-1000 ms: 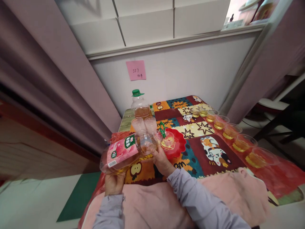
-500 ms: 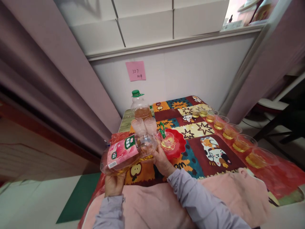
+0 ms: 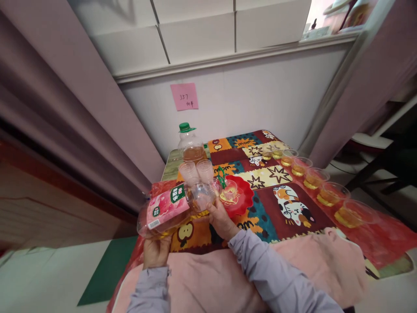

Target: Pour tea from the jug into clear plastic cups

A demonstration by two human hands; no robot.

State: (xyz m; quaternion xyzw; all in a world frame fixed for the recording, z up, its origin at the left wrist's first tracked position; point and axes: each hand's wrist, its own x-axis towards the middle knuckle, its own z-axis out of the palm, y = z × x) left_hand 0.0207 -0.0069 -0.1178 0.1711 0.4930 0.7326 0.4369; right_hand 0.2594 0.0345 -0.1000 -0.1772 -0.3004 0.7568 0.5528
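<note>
a pink handwritten note on the far white wall; mauve curtain at left; green mat on near-left floor.

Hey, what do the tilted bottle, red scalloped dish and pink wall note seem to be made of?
Tilted bottle: likely clear, glossy plastic; liquid shows through its wall.
Red scalloped dish: probably smooth plastic, judging by its bright, wavy, moulded-looking rim.
Pink note: apparently matte paper, thin and handwritten on.

Seemingly a home, mauve curtains, cartoon-print tablecloth, pale wall
</note>
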